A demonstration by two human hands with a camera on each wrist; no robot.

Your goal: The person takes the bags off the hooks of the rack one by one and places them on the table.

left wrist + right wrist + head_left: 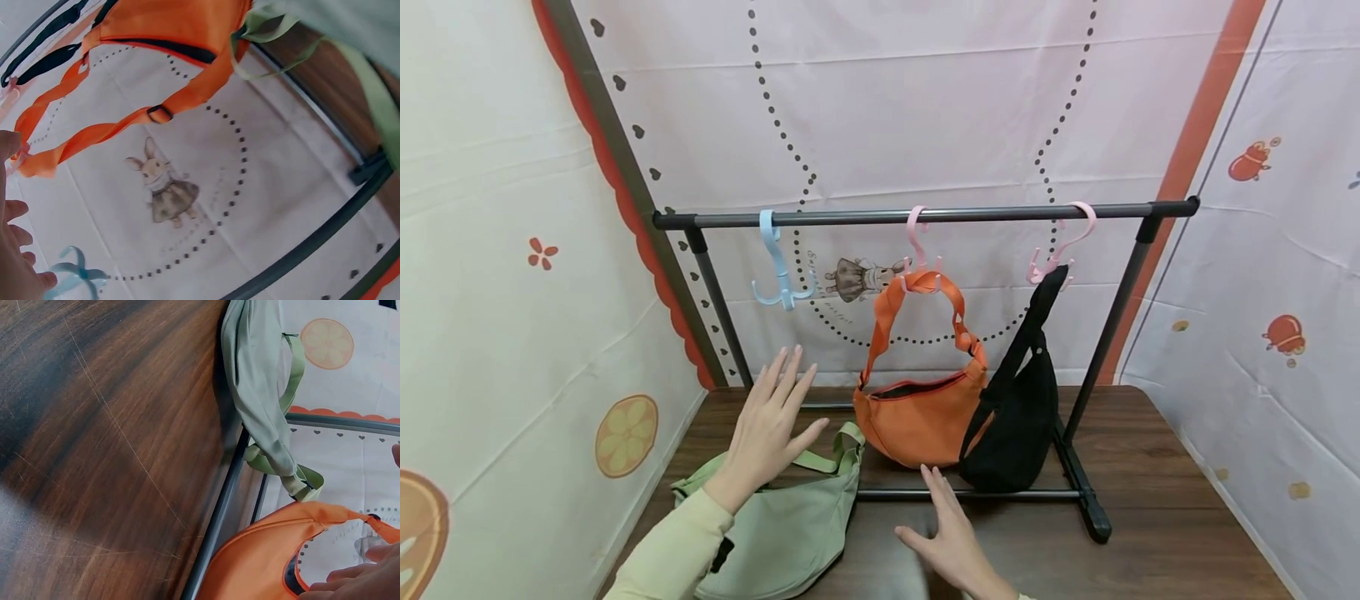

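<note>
Orange bag (917, 421) ahead, both hands (767, 427) (953, 537) extend forward, thumbs held wide.

No text legible: faint script (812, 265) beside rabbit print (853, 280) on backdrop cloth (917, 125), centre of frame, unreadable from here.

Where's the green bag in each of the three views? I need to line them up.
Head: green bag at the bottom, left of centre.
Left wrist: green bag in the top right corner.
Right wrist: green bag in the upper part, right of centre.
Shared landmark: the orange bag, visible in all three.
</note>
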